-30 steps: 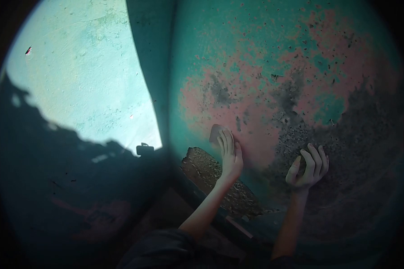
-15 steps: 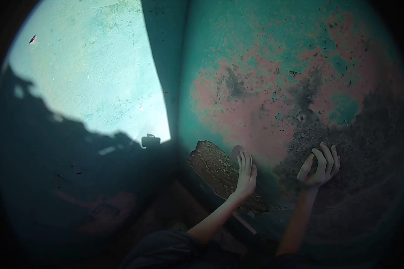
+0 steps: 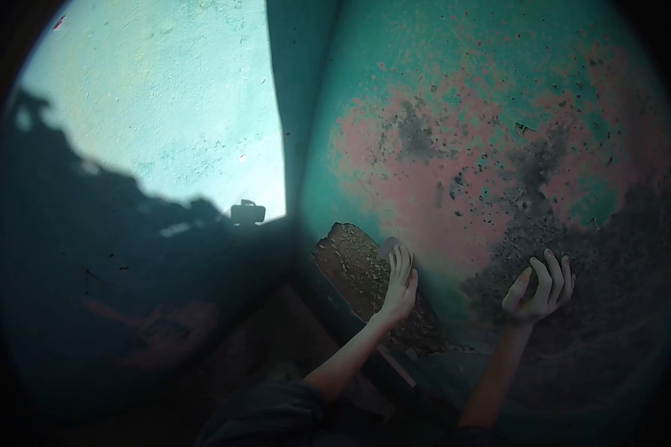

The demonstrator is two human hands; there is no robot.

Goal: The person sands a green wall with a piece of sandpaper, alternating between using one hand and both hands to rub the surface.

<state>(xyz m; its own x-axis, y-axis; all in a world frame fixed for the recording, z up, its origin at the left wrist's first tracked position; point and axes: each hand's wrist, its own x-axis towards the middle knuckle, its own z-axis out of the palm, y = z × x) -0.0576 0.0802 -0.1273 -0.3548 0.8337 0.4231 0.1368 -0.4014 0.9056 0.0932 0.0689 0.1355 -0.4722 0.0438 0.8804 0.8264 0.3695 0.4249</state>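
My left hand [image 3: 399,289] is raised against the right-hand wall, beside a bare brown patch [image 3: 358,264] where the plaster has come off. Its fingers are straight and close together, lying along a flat, rounded greyish-pink piece [image 3: 389,246]. That piece shows past the fingertips at the wall; its kind is not clear. Farther right, my right hand [image 3: 538,289] is held up by the dark stained part of the wall, fingers apart and loosely curled. Nothing shows in it, and contact with the wall cannot be made out.
The turquoise wall [image 3: 395,45] has peeling pink and dark areas. It meets a sunlit wall [image 3: 186,104] in a corner to the left. A camera-like shadow [image 3: 247,213] falls there. Below my left hand a pale strip [image 3: 397,368] runs along a dark edge.
The view has tilted slightly, so the walls sit differently. My left hand and the rounded piece have shifted a little left against the brown patch. My right hand keeps its curled shape.
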